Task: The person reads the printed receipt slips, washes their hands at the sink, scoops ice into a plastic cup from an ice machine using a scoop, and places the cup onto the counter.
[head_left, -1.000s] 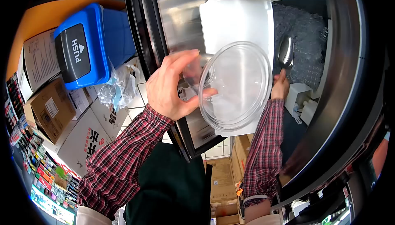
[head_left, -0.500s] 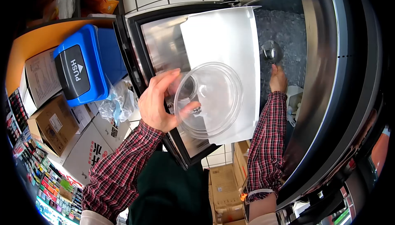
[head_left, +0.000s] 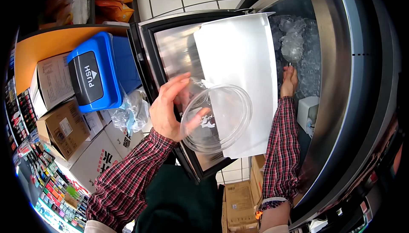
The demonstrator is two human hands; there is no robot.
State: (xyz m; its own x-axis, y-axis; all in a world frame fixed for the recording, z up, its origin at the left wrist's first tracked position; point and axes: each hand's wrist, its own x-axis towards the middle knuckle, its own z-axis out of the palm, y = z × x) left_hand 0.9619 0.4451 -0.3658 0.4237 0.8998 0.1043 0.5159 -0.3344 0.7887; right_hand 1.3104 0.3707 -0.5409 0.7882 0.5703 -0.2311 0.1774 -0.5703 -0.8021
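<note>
My left hand (head_left: pixel 169 109) is wrapped round a large clear plastic cup (head_left: pixel 226 124), its round mouth tilted toward me in front of the white panel. Dark printing shows through the cup's wall. Inside the ice bin, my right hand (head_left: pixel 289 82) grips the handle of an ice scoop (head_left: pixel 290 63). A heap of ice (head_left: pixel 292 44) covers the scoop's bowl, so its metal is mostly hidden. More loose ice (head_left: pixel 310 69) lies around it in the bin.
The white panel (head_left: pixel 245 58) lies along the bin's left edge, over an opened metal door (head_left: pixel 174 45). A white container (head_left: pixel 307 114) sits inside the bin by my right forearm. Leftward are a blue push-lid bin (head_left: pixel 115 71) and cardboard boxes (head_left: pixel 64 128).
The scoop's bowl was bare metal and now carries a heap of ice. My left hand still holds the cup, slightly lower in view. The whole view has shifted a little.
</note>
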